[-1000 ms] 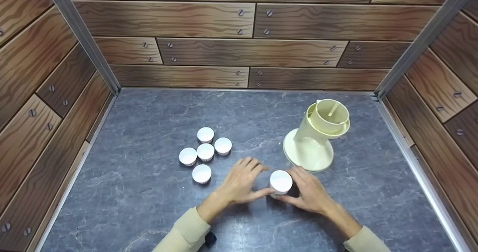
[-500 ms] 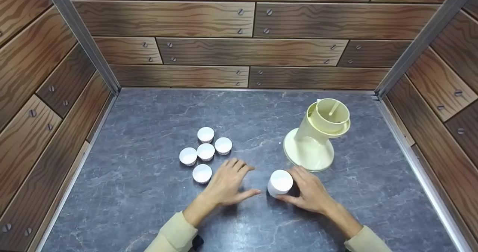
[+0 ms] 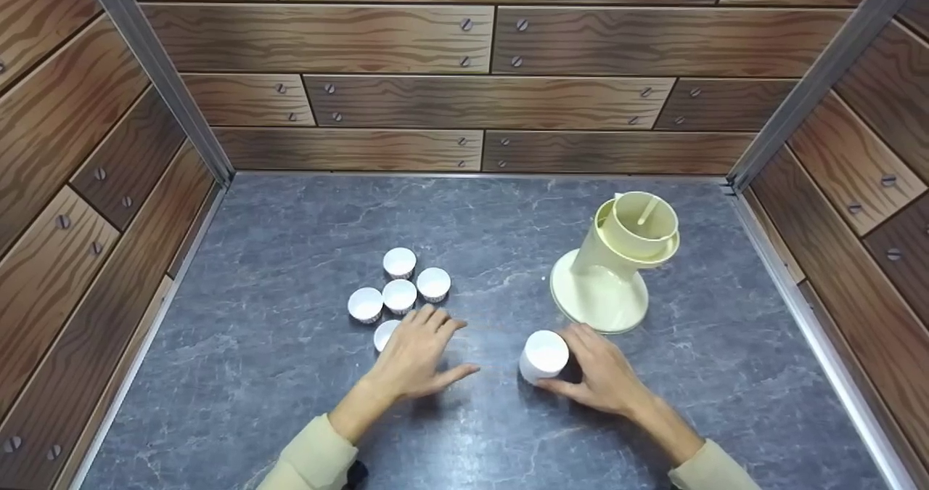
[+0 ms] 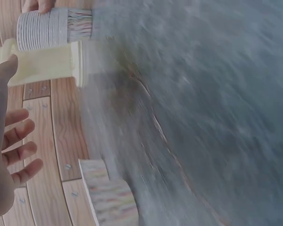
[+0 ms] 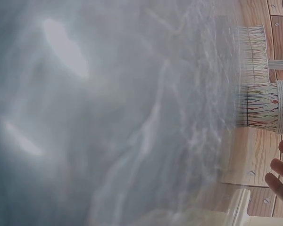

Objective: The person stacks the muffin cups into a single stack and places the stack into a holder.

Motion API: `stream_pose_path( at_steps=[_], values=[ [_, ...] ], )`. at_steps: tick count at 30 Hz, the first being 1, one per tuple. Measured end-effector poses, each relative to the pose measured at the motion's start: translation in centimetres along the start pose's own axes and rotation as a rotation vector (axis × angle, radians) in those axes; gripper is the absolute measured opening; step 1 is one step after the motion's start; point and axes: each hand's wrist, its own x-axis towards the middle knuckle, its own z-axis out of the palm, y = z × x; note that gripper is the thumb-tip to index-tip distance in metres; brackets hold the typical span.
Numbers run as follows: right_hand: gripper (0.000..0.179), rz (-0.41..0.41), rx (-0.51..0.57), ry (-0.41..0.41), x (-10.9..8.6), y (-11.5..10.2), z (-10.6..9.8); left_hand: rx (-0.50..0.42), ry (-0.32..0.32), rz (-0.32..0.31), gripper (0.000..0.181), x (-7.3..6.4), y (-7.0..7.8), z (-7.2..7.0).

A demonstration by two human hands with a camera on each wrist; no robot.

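Observation:
In the head view my right hand [image 3: 601,374] holds a stack of white paper baking cups [image 3: 543,363] from its right side, thumb in front and fingers behind. The left wrist view shows the many nested rims of this stack [image 4: 49,29] and its coloured streaky pattern. My left hand [image 3: 412,356] is over the table to the left, fingers spread and nothing in them. It partly covers the nearest single baking cup [image 3: 386,336]. Several more single cups [image 3: 399,296] stand upright just beyond, close together.
A cream-coloured plastic stand [image 3: 599,297] with a round base and a tilted open tube on top is at the right, just beyond my right hand. Wood-patterned walls [image 3: 399,98] enclose the grey marbled table [image 3: 290,221] at the back and sides.
My left hand has moved away from the stack, leftward to the single cups, and now hides part of the nearest one. The right hand and its stack stay in place.

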Motion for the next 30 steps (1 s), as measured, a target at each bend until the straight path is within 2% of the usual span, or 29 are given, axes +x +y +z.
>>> stream_pose_path(
  at_steps=[6, 19, 30],
  values=[
    [0.069, -0.001, 0.005, 0.009, 0.0, 0.0, 0.1, 0.06, 0.028, -0.016, 0.066, -0.8, -1.1, -0.6],
    [0.068, 0.003, 0.017, 0.016, -0.1, -0.2, 0.2, 0.109, 0.007, -0.088, 0.07, -3.2, -3.6, -1.6],
    [0.068, 0.01, 0.035, -0.002, 0.0, -0.1, 0.1, 0.133, 0.078, -0.147, 0.074, -5.2, -4.9, -1.5]
  ],
)
